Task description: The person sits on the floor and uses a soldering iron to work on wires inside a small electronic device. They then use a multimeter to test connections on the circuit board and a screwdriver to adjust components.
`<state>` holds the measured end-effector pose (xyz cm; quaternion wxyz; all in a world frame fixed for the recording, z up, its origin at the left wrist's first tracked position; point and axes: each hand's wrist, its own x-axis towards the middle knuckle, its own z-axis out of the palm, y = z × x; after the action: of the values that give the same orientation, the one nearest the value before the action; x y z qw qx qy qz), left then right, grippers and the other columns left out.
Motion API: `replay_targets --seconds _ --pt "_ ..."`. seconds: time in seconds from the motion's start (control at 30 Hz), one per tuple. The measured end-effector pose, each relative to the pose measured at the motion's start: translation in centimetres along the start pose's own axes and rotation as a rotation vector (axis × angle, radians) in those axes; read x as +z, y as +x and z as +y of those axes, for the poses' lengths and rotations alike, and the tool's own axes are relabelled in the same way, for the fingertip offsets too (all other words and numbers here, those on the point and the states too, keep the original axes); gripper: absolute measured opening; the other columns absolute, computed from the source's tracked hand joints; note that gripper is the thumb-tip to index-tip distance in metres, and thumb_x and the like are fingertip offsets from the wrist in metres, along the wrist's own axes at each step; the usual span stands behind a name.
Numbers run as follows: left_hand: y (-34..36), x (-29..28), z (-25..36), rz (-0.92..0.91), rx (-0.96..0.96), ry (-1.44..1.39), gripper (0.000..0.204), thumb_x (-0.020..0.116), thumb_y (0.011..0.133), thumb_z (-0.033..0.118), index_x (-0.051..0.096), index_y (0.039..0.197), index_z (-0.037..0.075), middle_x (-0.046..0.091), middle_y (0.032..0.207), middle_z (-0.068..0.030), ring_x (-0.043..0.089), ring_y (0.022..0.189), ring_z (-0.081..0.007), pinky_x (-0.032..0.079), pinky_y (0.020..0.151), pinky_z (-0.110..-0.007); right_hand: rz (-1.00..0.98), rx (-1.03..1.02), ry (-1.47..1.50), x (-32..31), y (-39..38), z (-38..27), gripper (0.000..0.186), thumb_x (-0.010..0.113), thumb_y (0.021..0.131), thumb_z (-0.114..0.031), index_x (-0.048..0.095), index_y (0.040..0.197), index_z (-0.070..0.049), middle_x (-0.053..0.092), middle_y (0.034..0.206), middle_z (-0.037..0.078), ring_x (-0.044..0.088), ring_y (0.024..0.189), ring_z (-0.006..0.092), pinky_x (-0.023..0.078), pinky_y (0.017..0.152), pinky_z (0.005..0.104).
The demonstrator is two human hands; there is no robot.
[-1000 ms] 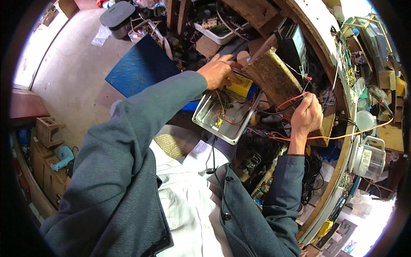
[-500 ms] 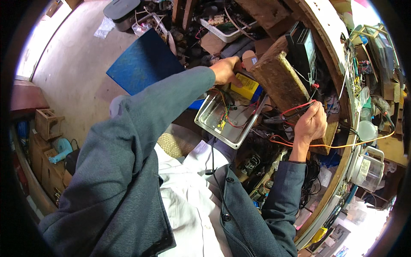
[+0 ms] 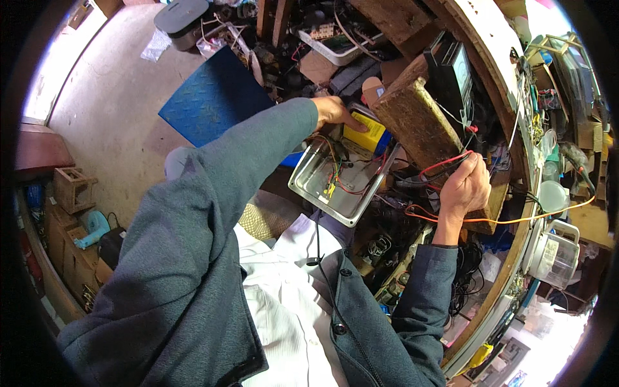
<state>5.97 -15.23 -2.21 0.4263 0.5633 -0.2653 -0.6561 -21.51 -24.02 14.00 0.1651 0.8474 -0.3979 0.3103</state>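
Note:
My left hand (image 3: 332, 110) grips the yellow battery pack (image 3: 366, 135) with blue ends, thumb over its top; some fingers are hidden. The pack rests at the upper end of an open metal housing (image 3: 325, 200) containing coloured wires and small connectors. My right hand (image 3: 465, 186) pinches red and black wires (image 3: 442, 160) beside a weathered wooden block (image 3: 418, 119), right of the housing. An orange lead (image 3: 516, 220) runs from near that hand to the clutter at the far right.
A blue textured board (image 3: 206, 97) lies left of my hands. Behind are a white tray (image 3: 332, 55), cardboard and cables. A black screened device (image 3: 451, 71) leans by the curved wooden bench edge (image 3: 493, 77). Clear plastic containers (image 3: 554, 255) sit right; wooden boxes (image 3: 74, 190) are left.
My left hand's thumb has come down onto the yellow pack. My right hand, still on the wires, sits slightly lower and further right in view; the surroundings have shifted slightly too.

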Motion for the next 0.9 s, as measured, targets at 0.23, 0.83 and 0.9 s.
replay_targets --seconds 0.23,0.83,0.9 --pt "-0.6 -0.5 2.3 -0.078 -0.168 0.128 0.065 0.095 0.08 0.032 0.072 0.129 -0.004 0.072 0.128 -0.0139 0.062 0.119 -0.0158 0.045 0.098 -0.026 -0.027 0.026 -0.021 -0.2 -0.1 -0.2 0.035 0.045 0.106 -0.03 0.067 0.086 -0.012 0.066 0.08 0.006 0.064 0.08 0.0301 0.046 0.071 0.0435" --pt "1.5 -0.8 0.0 -0.076 -0.05 0.023 0.068 0.095 0.078 0.023 0.067 0.136 0.0 0.066 0.141 -0.0124 0.055 0.137 -0.0234 0.038 0.115 -0.034 -0.042 0.008 -0.028 -0.3 0.0 -0.1 0.035 0.045 0.107 -0.03 0.067 0.086 -0.012 0.066 0.081 0.006 0.063 0.078 0.0302 0.046 0.07 0.0441" --pt "0.6 -0.5 0.7 -0.077 -0.043 0.026 0.068 0.096 0.078 0.027 0.069 0.133 -0.002 0.066 0.141 -0.0122 0.055 0.136 -0.0234 0.04 0.112 -0.033 -0.03 -0.005 -0.025 -0.2 0.0 -0.1 0.035 0.045 0.107 -0.03 0.067 0.086 -0.013 0.066 0.081 0.006 0.063 0.077 0.0301 0.046 0.07 0.0441"
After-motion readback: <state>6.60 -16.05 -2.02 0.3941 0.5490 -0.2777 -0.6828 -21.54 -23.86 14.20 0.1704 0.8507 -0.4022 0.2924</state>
